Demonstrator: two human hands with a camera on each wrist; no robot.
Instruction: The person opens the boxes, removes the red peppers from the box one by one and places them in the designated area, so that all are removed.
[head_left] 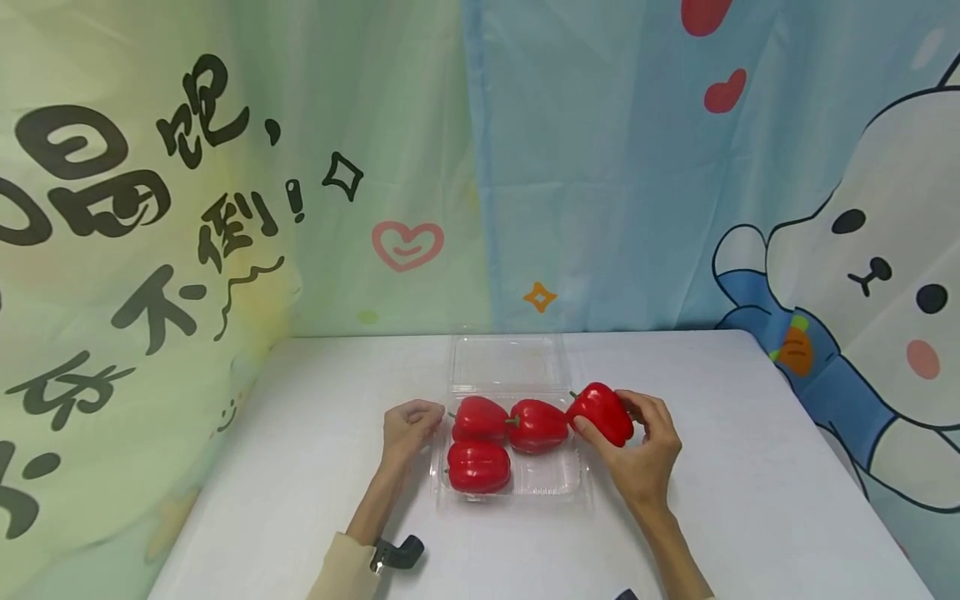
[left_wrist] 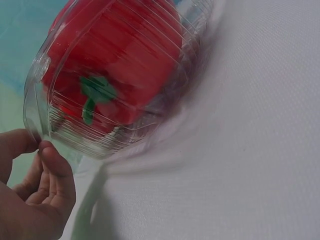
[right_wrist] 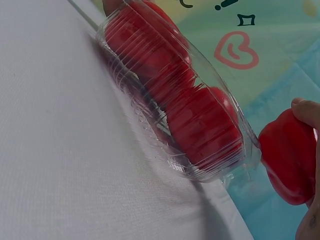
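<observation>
— Going from the left of the frame: where is the left hand (head_left: 408, 427)?

— Just left of centre, at the left rim of the clear plastic clamshell tray (head_left: 558, 483). Its fingers are loosely curled, and in the left wrist view the fingertips (left_wrist: 50, 159) sit right against the tray's corner. Whether they pinch the rim or only touch it, I cannot tell.

— And inside the tray?

— Three red bell peppers: one at the back left (head_left: 480, 418), one at the front left (head_left: 478, 467), one at the back middle (head_left: 537, 425). The lower right part of the tray is bare plastic. The open lid (head_left: 507, 362) lies flat on the counter (head_left: 750, 467) behind.

— Then the right hand (head_left: 643, 446)?

— Right of centre, fingers and thumb curled round a fourth red bell pepper (head_left: 602, 412), gripping it above the tray's right rim. The pepper's long axis is tilted, its green stem pointing to the upper left, toward the tray.

— So which hand is nearer the bare spot?

— The right one; that spot lies down and to the left of the held pepper, close by.
</observation>
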